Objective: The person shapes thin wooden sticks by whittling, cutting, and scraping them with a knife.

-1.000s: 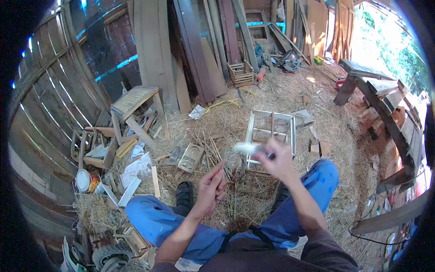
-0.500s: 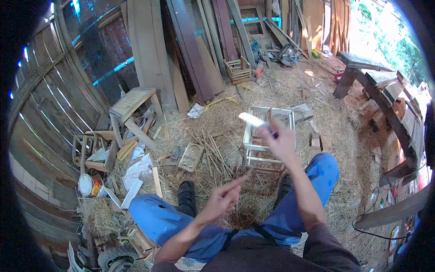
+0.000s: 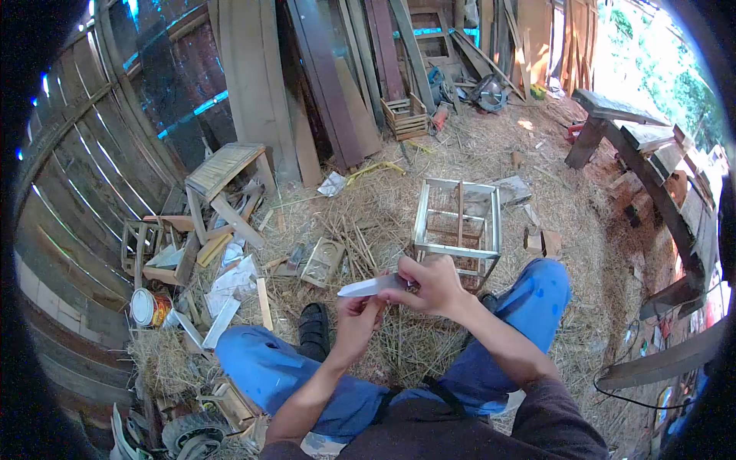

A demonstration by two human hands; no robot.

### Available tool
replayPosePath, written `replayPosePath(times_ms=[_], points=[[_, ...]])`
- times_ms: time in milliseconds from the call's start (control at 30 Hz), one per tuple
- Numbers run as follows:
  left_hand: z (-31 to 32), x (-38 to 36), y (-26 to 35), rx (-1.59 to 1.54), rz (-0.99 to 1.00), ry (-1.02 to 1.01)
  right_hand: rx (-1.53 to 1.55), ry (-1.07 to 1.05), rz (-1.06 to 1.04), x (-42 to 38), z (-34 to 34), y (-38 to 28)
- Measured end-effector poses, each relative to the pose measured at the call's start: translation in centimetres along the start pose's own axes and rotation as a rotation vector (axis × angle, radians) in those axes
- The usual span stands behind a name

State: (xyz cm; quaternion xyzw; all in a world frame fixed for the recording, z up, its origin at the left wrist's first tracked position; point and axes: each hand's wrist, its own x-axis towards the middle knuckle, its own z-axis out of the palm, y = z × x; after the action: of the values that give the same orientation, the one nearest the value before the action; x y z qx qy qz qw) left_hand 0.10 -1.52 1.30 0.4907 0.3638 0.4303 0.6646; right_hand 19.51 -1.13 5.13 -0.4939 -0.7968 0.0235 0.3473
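In front of my knees, my right hand is closed around a knife, its pale blade pointing to the left. Just under the blade, my left hand is closed, with fingers and thumb drawn together near the knife. Whatever it may hold is hidden by the blade and too small to make out. Beyond my right hand stands a small open frame of thin wooden bars, upright on the straw-covered ground.
A slatted wooden crate and a circular saw lie at the back. On the left are a small wooden table and a paint can. A rough timber bench runs along the right. Sticks litter the straw.
My right hand has brought the knife down and left, from above the wooden frame to my left hand. My left hand's outstretched index finger has curled in.
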Motion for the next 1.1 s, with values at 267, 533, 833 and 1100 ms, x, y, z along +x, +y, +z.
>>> replayPosePath(times_ms=[267, 533, 833, 1100], points=[[0.2, -0.3, 0.6, -0.189, -0.075, -0.028, -0.045, 0.181, 0.112, 0.7, -1.7, 3.0], [0.6, -0.6, 0.0, 0.007, -0.014, 0.072, -0.060, 0.039, -0.051, 0.1, -0.1, 1.4], [-0.2, -0.2, -0.7, -0.019, 0.099, 0.050, -0.112, 0.067, -0.065, -0.2, 0.4, 0.0], [0.3, -1.6, -0.5, 0.113, 0.037, -0.020, -0.117, 0.427, 0.285, 1.5, -2.6, 5.3]])
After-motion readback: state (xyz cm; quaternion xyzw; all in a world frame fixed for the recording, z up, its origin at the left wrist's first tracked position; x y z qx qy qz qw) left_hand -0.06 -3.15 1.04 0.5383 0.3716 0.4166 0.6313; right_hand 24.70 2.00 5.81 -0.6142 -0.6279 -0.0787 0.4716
